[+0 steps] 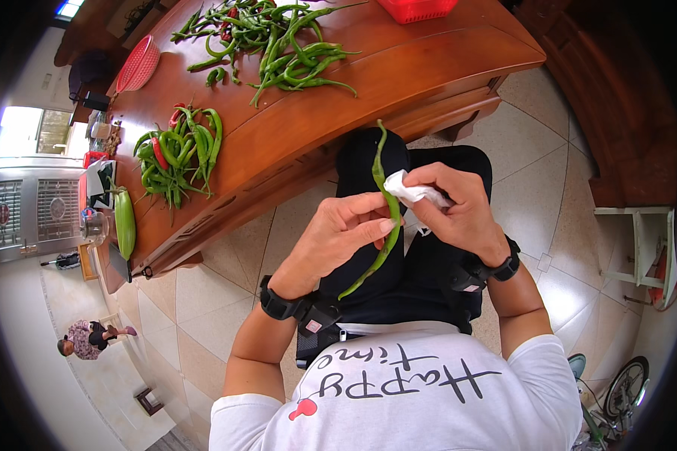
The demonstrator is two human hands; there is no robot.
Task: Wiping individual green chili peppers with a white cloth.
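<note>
A long green chili pepper [379, 256] is held above my lap between the thumb and fingers of my left hand [347, 231]. Its stem end points towards the wooden table [293, 132]. My right hand [454, 206] pinches a crumpled white tissue [409, 189], which touches the pepper's upper part. On the table's left part lies a pile of green peppers with some red ones [175, 152]. A larger heap of green and red peppers [293, 56] is spread farther back.
A pink plastic basket [139, 63] and a red basket [417, 10] stand on the table. A long green gourd [124, 222] lies at its left end, near a glass jar [94, 226]. A person [87, 339] sits far off at the left. A wheel [626, 389] is at lower right.
</note>
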